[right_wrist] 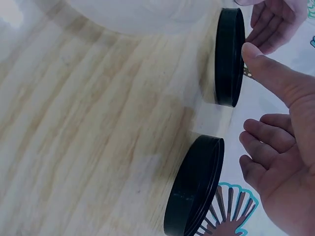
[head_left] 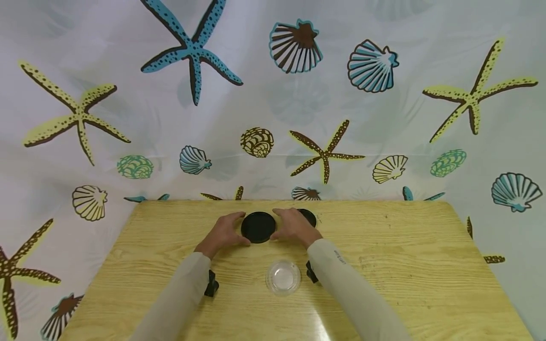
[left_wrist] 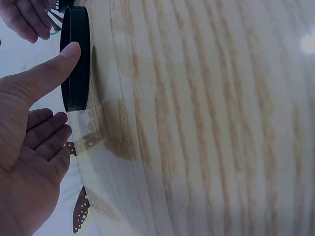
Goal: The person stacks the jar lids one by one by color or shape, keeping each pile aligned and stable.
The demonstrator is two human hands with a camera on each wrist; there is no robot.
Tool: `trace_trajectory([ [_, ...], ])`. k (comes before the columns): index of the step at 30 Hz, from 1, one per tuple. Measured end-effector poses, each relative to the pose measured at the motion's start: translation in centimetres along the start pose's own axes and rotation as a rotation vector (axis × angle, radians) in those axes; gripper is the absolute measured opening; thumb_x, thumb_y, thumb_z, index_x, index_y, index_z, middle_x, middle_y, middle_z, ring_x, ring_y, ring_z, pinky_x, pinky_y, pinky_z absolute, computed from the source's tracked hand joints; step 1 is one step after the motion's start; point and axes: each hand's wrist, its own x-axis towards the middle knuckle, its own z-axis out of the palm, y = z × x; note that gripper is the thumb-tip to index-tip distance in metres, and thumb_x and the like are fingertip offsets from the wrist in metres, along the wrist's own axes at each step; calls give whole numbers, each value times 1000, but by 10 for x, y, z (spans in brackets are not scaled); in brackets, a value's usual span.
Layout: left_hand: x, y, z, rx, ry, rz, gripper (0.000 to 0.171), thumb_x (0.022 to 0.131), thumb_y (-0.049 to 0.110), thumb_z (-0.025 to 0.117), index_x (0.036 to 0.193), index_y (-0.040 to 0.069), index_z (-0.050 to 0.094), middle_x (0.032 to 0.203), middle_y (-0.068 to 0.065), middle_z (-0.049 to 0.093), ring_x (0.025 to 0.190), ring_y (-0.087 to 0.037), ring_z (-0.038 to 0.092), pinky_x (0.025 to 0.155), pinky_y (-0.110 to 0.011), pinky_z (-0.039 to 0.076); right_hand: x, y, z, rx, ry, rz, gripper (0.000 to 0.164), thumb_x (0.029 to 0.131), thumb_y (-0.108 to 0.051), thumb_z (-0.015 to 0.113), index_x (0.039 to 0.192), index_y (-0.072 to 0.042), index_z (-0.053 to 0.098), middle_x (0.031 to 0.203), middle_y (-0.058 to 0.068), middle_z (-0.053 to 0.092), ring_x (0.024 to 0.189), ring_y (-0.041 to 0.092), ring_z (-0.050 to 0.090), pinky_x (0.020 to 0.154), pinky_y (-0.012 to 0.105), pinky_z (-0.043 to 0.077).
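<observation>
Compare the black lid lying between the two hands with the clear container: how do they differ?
Colour: the black lid is dark and opaque, while the clear container is see-through.
Place: the black lid lies near the far edge of the wooden table; the clear container sits nearer the head camera.
Hands: the left hand and right hand flank the black lid, not the clear container.
Both are round.

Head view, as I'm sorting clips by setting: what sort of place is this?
Probably an improvised indoor tabletop workspace, though the wider room is hidden: a wood-grain table, a fabric-like backdrop with a sea print, and a shallow black disc.
</observation>
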Motion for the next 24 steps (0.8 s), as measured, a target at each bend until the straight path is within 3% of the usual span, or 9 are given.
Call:
trace_trajectory([
  [9,1,-5,0,-44,-3,7,86,71,23,85,143,5,41,146,-16,43,136,-38,36,108,-54,36,6,-6,7,-95,-2,-40,76,78,-37,77,142,-12,44,134,8,57,124,28,53,106,42,43],
  [24,0,-4,4,-52,23,-8,80,72,18,84,140,4,45,143,-17,47,135,-36,39,110,-51,36,7,-7,13,-60,34,-30,69,80,-33,77,139,-12,49,131,9,60,121,28,55,106,42,42],
])
